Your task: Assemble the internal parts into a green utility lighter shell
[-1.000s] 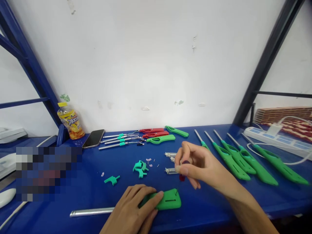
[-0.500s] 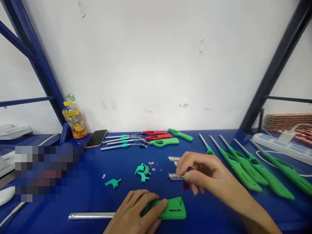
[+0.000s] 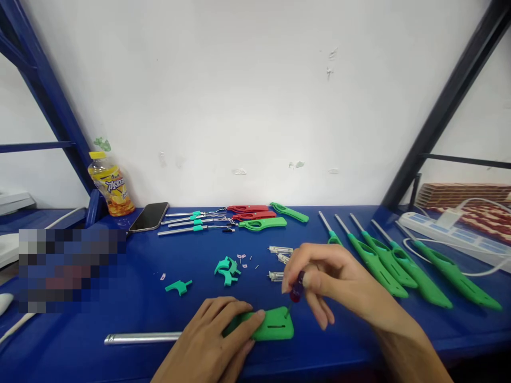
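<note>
A green long-nosed gas lighter (image 3: pixel 275 331) lies on the blue table, its metal tube pointing left. My left hand (image 3: pixel 223 335) is closed over the lighter's body and presses it to the table; part of the body is hidden under the fingers. Between thumb and fingers my right hand (image 3: pixel 323 279) pinches a small screwdriver (image 3: pixel 296 290) with a dark red-purple handle. The screwdriver's thin tip meets the handle's right end near its upper corner. Just left of my right hand are clear fuel tanks (image 3: pixel 276 276), partly covered by its fingers.
Turquoise triggers (image 3: pixel 227 270) and tiny metal parts lie in the middle. Behind are metal tubes with wires (image 3: pixel 182 230) and red and green shells (image 3: pixel 262 224). Several green lighters (image 3: pixel 377 266) lie at the right by a power strip (image 3: pixel 451 234). A phone (image 3: pixel 149 217) and bottle (image 3: pixel 112 184) stand left.
The whole view has shifted slightly, so things appear higher and further left. The screwdriver handle now leans more to the right and shows more clearly. My left hand keeps its hold on the lighter.
</note>
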Action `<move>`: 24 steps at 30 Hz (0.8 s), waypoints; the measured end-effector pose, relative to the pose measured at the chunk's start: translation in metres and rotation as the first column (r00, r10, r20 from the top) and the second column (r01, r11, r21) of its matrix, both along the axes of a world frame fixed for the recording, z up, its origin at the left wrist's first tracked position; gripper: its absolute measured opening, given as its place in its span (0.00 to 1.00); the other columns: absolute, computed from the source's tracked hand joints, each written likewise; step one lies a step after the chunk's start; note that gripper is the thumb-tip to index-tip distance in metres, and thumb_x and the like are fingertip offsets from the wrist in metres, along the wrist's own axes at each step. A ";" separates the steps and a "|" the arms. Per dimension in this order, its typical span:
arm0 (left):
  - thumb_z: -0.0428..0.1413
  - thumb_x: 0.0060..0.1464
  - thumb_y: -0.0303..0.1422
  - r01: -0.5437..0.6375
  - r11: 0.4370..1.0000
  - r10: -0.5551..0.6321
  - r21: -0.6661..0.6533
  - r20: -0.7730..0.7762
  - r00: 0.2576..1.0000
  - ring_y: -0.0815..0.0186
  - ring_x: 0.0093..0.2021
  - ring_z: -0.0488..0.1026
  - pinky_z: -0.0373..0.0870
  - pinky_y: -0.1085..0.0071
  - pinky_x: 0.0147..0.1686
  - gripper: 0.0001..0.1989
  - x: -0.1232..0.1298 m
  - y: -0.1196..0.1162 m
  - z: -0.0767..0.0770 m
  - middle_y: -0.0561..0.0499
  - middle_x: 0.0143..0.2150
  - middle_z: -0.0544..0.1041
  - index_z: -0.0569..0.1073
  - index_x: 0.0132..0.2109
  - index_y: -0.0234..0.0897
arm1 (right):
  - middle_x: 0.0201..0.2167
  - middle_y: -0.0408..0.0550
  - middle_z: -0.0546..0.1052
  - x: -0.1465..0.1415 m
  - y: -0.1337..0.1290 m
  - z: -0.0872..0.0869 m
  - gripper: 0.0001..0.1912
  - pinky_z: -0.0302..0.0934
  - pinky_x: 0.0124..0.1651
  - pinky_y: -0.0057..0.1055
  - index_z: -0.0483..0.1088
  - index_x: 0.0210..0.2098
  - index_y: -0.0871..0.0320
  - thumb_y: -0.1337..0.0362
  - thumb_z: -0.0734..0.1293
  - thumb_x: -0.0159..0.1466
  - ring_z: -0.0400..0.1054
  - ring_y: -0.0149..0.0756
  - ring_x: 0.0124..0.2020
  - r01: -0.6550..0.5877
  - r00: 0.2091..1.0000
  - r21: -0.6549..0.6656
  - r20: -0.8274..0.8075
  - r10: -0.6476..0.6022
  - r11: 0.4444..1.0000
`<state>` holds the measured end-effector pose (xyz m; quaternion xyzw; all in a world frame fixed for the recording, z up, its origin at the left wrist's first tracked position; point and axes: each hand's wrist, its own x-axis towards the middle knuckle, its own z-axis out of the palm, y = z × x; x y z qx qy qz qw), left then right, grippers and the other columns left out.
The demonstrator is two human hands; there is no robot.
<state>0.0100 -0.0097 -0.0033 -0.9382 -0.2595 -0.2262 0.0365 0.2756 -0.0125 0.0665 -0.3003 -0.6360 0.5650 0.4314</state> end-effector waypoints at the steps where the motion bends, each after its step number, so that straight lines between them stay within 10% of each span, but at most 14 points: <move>1: 0.54 0.68 0.26 0.001 1.000 -0.001 -0.004 0.001 1.000 0.57 0.50 0.80 0.82 0.63 0.48 0.20 0.000 0.000 0.000 0.49 0.55 0.81 0.72 0.64 0.44 | 0.35 0.47 0.81 0.000 0.000 0.000 0.13 0.61 0.19 0.18 0.73 0.38 0.60 0.56 0.75 0.67 0.72 0.23 0.18 0.034 0.999 -0.010 -0.001 -0.034 0.999; 10: 0.54 0.68 0.24 -0.022 0.991 0.024 -0.128 0.015 1.000 0.56 0.54 0.77 0.80 0.58 0.53 0.22 0.001 -0.005 0.002 0.47 0.57 0.79 0.71 0.65 0.43 | 0.33 0.42 0.80 -0.003 -0.002 0.001 0.12 0.59 0.19 0.22 0.75 0.45 0.53 0.55 0.75 0.66 0.70 0.24 0.17 0.157 0.982 0.102 0.093 -0.167 0.982; 17: 0.57 0.68 0.26 -0.034 0.977 0.052 -0.210 0.083 0.995 0.57 0.52 0.76 0.77 0.58 0.53 0.20 0.003 -0.009 0.008 0.49 0.55 0.80 0.73 0.64 0.46 | 0.18 0.40 0.74 -0.009 0.005 -0.007 0.15 0.58 0.24 0.32 0.82 0.39 0.48 0.45 0.74 0.65 0.64 0.32 0.17 0.472 0.651 0.620 0.234 -0.722 0.627; 24: 0.58 0.68 0.27 -0.026 0.989 0.041 -0.145 0.098 0.994 0.59 0.51 0.77 0.77 0.60 0.52 0.18 0.002 -0.008 0.005 0.49 0.53 0.81 0.75 0.62 0.46 | 0.22 0.41 0.77 -0.008 -0.001 -0.004 0.15 0.64 0.25 0.33 0.79 0.36 0.49 0.45 0.73 0.66 0.71 0.36 0.21 0.467 0.668 0.641 0.197 -0.718 0.610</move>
